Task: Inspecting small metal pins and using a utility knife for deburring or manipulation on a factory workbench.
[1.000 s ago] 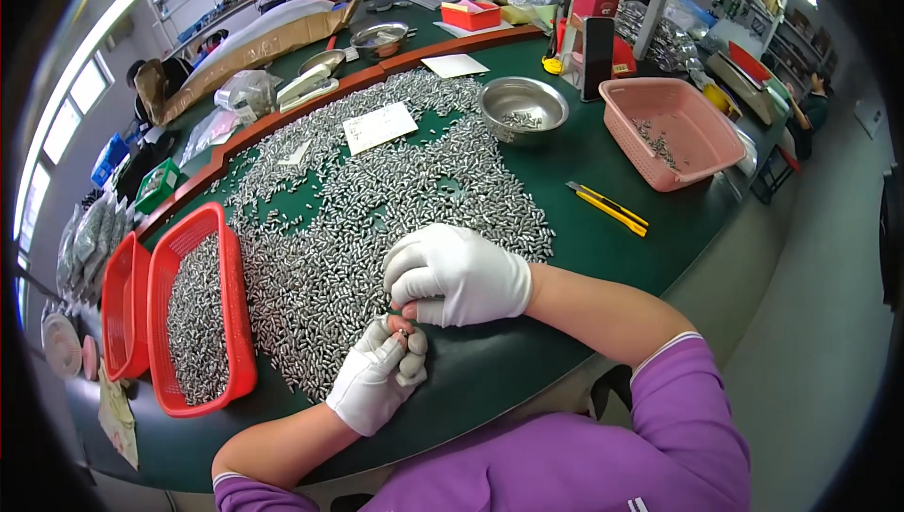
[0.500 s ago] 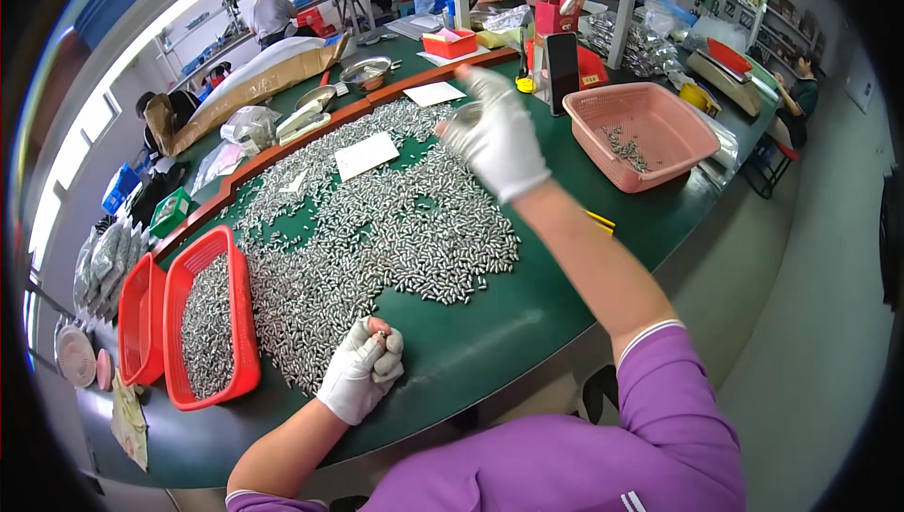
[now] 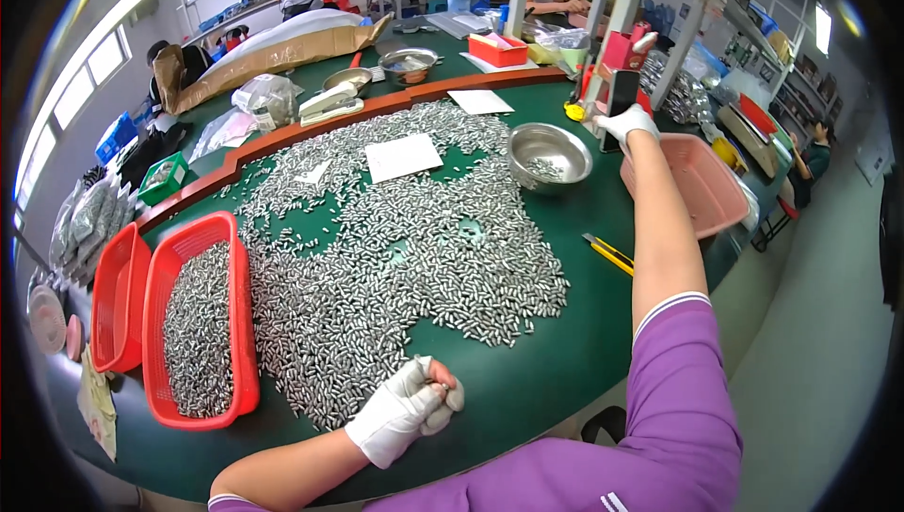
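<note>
My right hand (image 3: 625,124), in a white glove, reaches to a dark upright smartphone (image 3: 622,91) at the far right. Its fingers cross the phone's lower part and look closed around it, though they are partly hidden. My left hand (image 3: 407,408), gloved with bare fingertips, is closed in a pinch over the near table edge. Whatever is between those fingertips is too small to make out. Small silvery metal cylinders (image 3: 367,295) lie spread in front of it. A steel bowl (image 3: 549,159) holding a few small pieces stands left of my right forearm.
A red basket (image 3: 247,342) full of metal pieces stands left, beside another red basket (image 3: 121,309). A pink basket (image 3: 720,182) lies beyond my right forearm. A yellow cutter knife (image 3: 610,256) rests nearby. White cards (image 3: 403,158) lie on the pieces. A brown ledge (image 3: 311,129) runs behind.
My right hand has moved right, from over the steel bowl to the smartphone, uncovering the bowl. My left hand remains closed near the table edge. The whole view has shifted.
</note>
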{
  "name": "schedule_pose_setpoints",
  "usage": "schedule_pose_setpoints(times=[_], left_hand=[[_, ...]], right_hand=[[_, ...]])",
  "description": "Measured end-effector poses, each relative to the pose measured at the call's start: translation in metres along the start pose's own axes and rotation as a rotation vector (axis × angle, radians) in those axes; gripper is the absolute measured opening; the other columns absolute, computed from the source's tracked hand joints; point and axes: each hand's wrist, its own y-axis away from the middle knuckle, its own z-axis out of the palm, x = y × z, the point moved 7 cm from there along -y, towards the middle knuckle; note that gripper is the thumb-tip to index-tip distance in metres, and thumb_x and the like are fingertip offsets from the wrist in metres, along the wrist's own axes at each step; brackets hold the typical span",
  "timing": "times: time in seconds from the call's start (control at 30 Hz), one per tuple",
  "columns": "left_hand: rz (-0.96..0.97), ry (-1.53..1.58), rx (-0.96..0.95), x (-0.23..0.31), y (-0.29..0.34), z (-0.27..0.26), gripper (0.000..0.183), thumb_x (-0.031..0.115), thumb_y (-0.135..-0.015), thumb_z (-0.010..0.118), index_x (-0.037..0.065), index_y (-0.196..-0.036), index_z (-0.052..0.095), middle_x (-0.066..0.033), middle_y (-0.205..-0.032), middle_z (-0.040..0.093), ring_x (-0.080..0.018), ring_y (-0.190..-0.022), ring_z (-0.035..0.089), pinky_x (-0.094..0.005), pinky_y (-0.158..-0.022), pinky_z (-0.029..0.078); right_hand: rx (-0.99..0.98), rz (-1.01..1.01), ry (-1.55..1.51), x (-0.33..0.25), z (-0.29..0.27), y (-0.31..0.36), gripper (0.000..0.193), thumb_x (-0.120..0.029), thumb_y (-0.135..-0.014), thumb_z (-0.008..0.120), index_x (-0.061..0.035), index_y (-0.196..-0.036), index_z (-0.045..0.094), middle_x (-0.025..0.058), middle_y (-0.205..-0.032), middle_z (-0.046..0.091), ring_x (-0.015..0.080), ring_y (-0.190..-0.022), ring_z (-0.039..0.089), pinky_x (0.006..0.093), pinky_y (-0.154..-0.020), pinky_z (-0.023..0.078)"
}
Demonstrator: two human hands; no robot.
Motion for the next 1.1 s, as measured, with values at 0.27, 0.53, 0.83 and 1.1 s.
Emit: schedule_pose_setpoints(times=[0.27, 0.53, 0.83, 1.1], left_hand=[[-0.102, -0.005, -0.060, 0.003, -0.008, 0.005, 0.010, 0.019, -0.099, 0.047, 0.011, -0.103, 0.048, -0.0035, -0.090, 0.055, -0.0074, -0.058, 0.041, -0.0208, -0.051, 0.033], [-0.104, 0.005, -0.017, 0.002, -0.004, 0.000, 0.007, 0.014, -0.100, 0.043, 0.011, -0.102, 0.048, -0.0039, -0.090, 0.056, -0.0075, -0.057, 0.042, -0.0209, -0.051, 0.035], [-0.100, 0.011, -0.015, 0.001, -0.002, 0.001, 0.007, 0.014, -0.099, 0.043, 0.011, -0.102, 0.048, -0.0041, -0.090, 0.056, -0.0077, -0.057, 0.041, -0.0212, -0.051, 0.035], [-0.108, -0.011, 0.009, 0.000, -0.002, 0.000, 0.006, 0.014, -0.099, 0.044, 0.012, -0.102, 0.048, -0.0037, -0.090, 0.056, -0.0076, -0.057, 0.041, -0.0209, -0.051, 0.033]], right_hand=[[0.006, -0.024, -0.006, 0.040, 0.020, -0.077, 0.090, -0.061, -0.055, 0.077, -0.0068, -0.124, 0.058, 0.0148, -0.126, 0.060, 0.0289, -0.116, 0.058, 0.0434, -0.096, 0.044], [0.063, -0.060, -0.111, 0.028, 0.031, -0.075, 0.091, -0.059, -0.056, 0.078, -0.0089, -0.128, 0.054, 0.0137, -0.128, 0.058, 0.0292, -0.116, 0.057, 0.0431, -0.094, 0.045], [0.045, 0.009, -0.019, 0.022, 0.014, -0.045, 0.090, -0.062, -0.056, 0.077, -0.0099, -0.127, 0.055, 0.0127, -0.128, 0.058, 0.0282, -0.116, 0.058, 0.0424, -0.094, 0.045], [0.051, 0.014, 0.007, 0.014, 0.009, -0.033, 0.098, -0.064, -0.055, 0.076, -0.0071, -0.130, 0.051, 0.0133, -0.131, 0.056, 0.0275, -0.119, 0.055, 0.0431, -0.096, 0.043]])
